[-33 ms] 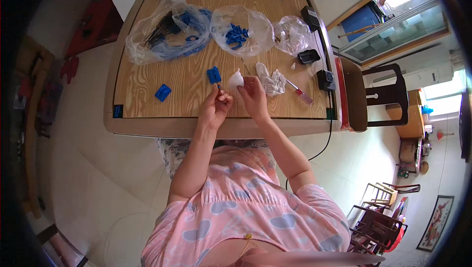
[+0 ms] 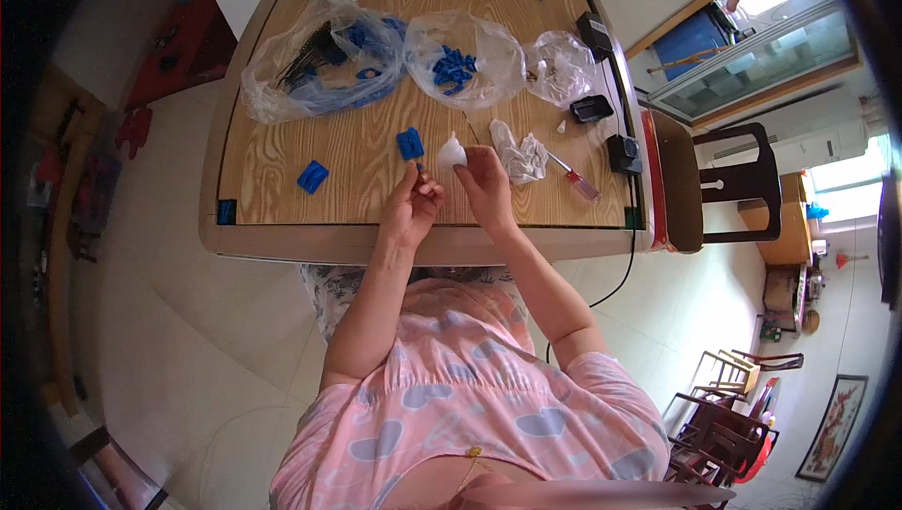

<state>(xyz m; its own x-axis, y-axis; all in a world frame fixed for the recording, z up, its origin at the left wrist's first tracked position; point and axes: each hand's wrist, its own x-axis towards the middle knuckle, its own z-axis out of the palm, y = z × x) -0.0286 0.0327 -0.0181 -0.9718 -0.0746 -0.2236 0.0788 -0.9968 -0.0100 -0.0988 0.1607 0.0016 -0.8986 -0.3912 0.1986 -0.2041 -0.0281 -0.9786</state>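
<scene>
My right hand [image 2: 484,181] is closed round a small white squeeze bottle [image 2: 452,154], whose narrow tip points away from me. My left hand [image 2: 412,209] pinches something small and dark at its fingertips, too little of which shows to name. Just beyond those fingers a blue plastic piece [image 2: 410,144] lies on the wooden table [image 2: 357,200]. A second blue plastic piece [image 2: 312,177] rests farther left.
Clear plastic bags hold black rods with blue parts [image 2: 324,64], small blue pieces [image 2: 455,69] and small items [image 2: 562,69]. Crumpled white gloves or cloth [image 2: 519,153], a red-handled screwdriver [image 2: 583,185] and a black adapter with a cord [image 2: 622,153] lie rightward.
</scene>
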